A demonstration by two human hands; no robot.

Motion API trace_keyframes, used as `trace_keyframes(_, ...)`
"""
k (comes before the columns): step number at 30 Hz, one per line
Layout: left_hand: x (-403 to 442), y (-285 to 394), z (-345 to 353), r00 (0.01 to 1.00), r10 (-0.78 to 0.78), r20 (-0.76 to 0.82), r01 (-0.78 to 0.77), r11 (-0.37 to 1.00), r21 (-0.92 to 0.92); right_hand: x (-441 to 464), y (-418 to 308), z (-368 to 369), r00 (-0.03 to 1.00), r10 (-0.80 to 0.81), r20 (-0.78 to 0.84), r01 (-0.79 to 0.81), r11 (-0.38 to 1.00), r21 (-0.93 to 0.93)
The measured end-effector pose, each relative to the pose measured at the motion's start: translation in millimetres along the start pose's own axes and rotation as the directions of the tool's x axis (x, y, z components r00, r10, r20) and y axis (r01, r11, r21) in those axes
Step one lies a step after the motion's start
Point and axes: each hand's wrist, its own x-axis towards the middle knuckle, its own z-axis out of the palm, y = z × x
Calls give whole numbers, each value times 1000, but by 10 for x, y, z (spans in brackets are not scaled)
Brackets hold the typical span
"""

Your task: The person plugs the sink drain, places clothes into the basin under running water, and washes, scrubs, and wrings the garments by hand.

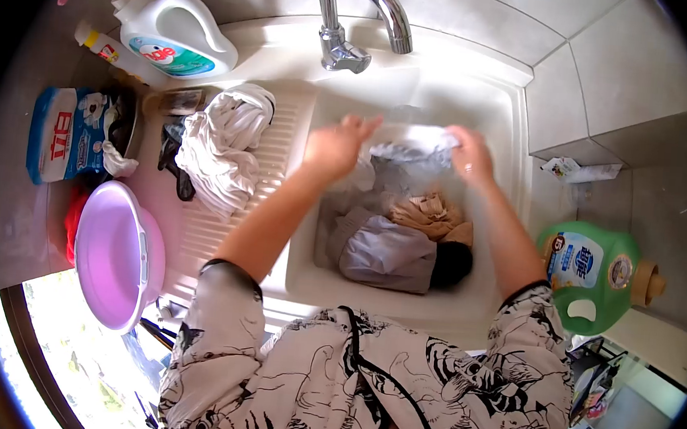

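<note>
Over the white sink basin, my left hand (339, 146) and my right hand (472, 154) hold a wet white and grey cloth (417, 145) between them. The fingers of both hands are closed on its upper edge, the left at one end and the right at the other. Below the cloth the water looks cloudy. Nearer to me in the basin lie a tan cloth (432, 215), a light grey garment (385, 252) and a black piece (452, 263) beside it.
A chrome faucet (363, 14) rises behind the basin. White laundry (223, 149) lies on the ribbed washboard at left, near a purple basin (118, 255), a white detergent bottle (176, 36) and a blue-white package (67, 136). At right stands a green detergent bottle (593, 274).
</note>
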Motion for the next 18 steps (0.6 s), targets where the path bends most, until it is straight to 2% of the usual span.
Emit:
trace_keyframes(1,68,19,248,991,-27,134,25,1000,19,76,155,279,992,-121,43,124,990,-74)
trace_keyframes(2,129,-34,611,990,-27,138,24,999,21,159,290,518,967,-237,92,248,958,-142)
trace_keyframes(3,178,-92,1022,997,66,41,-71,987,144,194,229,606,965,-174,194,208,963,-171)
trace_keyframes(4,222,-127,1272,985,168,-46,-149,950,273,195,229,758,967,-174,183,213,952,-221)
trace_keyframes(5,275,-130,1346,985,169,-43,-151,950,274,184,251,920,970,-174,171,216,938,-270)
trace_keyframes(6,332,-114,1419,993,65,96,-77,990,120,173,259,1030,969,-171,176,214,939,-268)
trace_keyframes(7,383,-90,1504,969,-19,247,26,999,-25,161,271,1123,960,-103,260,177,944,-280)
trace_keyframes(8,428,-75,1600,967,-21,254,29,999,-26,198,285,1198,939,-35,341,142,946,-293)
trace_keyframes(11,512,-94,1850,971,-80,227,88,996,-23,319,346,1370,928,4,373,146,916,-372)
trace_keyframes(13,553,-91,1963,989,-43,140,25,991,129,419,354,1363,923,-4,385,159,915,-372)
trace_keyframes(15,616,-163,2048,984,-19,178,3,996,88,518,425,1370,921,-13,390,173,909,-378)
trace_keyframes(16,649,-196,2041,978,0,208,-12,999,53,598,554,1495,903,-37,427,186,931,-314)
trace_keyframes(17,638,-185,1885,981,2,195,-12,999,53,641,634,1572,886,-67,458,199,949,-246)
trace_keyframes(18,582,-160,1627,967,8,255,0,1000,-30,596,649,1586,888,-73,453,206,946,-251)
